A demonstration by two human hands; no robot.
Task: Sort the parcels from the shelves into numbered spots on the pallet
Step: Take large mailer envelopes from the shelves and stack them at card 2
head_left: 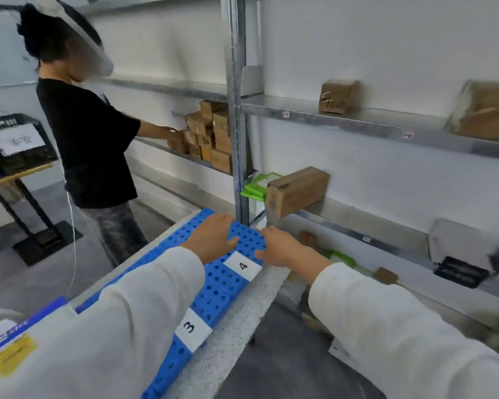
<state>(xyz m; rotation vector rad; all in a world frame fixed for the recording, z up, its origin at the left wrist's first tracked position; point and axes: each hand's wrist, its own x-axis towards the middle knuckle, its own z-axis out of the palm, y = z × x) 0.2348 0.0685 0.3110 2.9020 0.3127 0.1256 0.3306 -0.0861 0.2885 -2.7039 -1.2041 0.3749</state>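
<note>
Both hands were over the far end of the blue pallet [222, 279] by the no. 4 label [242, 266]: left hand [213, 237] lay flat on the holes w/ fingers loose & spread, right hand [277, 246] just beside it at the pallet's right edge, fingers relaxed, neither gripping anything. Nearest parcel [297, 191], a brown box, sat on the mid shelf [357, 218] just beyond the hands, w/ two more boxes [339, 96] on the upper shelf [329, 119]. Far left, another person [92, 145] in a black top had a hand on a stack of boxes [211, 133].
</note>
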